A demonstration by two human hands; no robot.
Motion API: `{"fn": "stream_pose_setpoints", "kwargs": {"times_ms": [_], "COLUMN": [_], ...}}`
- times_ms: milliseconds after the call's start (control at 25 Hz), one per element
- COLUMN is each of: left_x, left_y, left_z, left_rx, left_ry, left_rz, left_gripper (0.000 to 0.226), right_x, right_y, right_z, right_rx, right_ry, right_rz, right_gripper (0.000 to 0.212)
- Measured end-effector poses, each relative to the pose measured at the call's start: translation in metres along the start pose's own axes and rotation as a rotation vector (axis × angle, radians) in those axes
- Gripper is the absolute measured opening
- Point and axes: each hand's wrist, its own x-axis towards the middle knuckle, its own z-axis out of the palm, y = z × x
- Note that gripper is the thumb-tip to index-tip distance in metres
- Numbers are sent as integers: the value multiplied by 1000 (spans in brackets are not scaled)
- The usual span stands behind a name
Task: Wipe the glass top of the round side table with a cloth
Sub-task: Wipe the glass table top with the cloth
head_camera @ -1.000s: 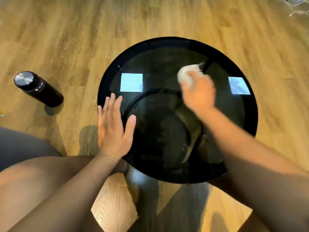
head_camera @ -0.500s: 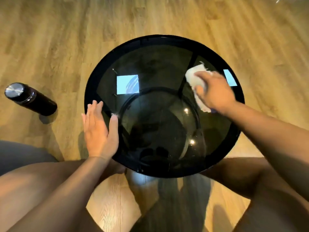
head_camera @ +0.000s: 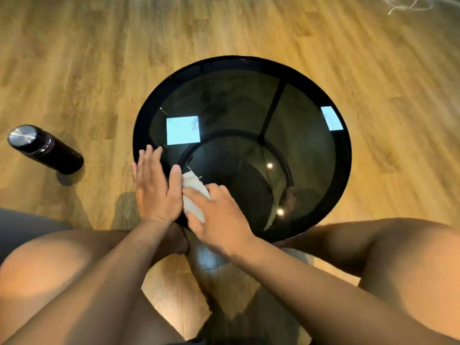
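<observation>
Moved from upper right, the cloth (head_camera: 193, 195), gripped by the right hand (head_camera: 221, 217), meets the flat left hand (head_camera: 155, 190) bracing the table (head_camera: 347, 155).

A single wide-angle camera, worn on the person's head, looks steeply down and a little forward. The round glass-topped bench (head_camera: 346, 155) sits in the middle of the picture, seen almost from straight above and from close by. The left hand (head_camera: 155, 188), and the right hand (head_camera: 220, 217) holding the white cloth (head_camera: 193, 195), reach in from the bottom edge, with a bare knee on either side. The lens bends the wooden floor (head_camera: 74, 58) around the bench and takes in a dark flask (head_camera: 46, 150) at the far left.
</observation>
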Motion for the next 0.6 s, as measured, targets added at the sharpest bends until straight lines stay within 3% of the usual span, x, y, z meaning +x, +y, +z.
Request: {"fn": "stream_pose_setpoints", "kwargs": {"times_ms": [80, 200, 280, 360, 480, 600], "left_x": [2, 5, 4, 4, 4, 3], "left_y": [-3, -2, -2, -2, 1, -1], "left_z": [2, 3, 3, 1, 0, -1], "left_rx": [52, 84, 82, 70, 60, 17], "left_ry": [-11, -7, -16, -17, -9, -8], "left_rz": [5, 2, -4, -11, -10, 9], "left_gripper": [63, 62, 62, 61, 59, 60], "right_x": [-10, -19, -26, -22, -25, -19], "right_y": [57, 182, 225, 211, 129, 23], "right_z": [-28, -104, -137, -128, -77, -13], "right_rx": [-275, -389, -374, -342, -215, -132], "right_ry": [72, 136, 186, 220, 243, 260], "right_rz": [-29, 400, 653, 683, 658, 421], "right_gripper": [46, 45, 47, 47, 44, 39]}}
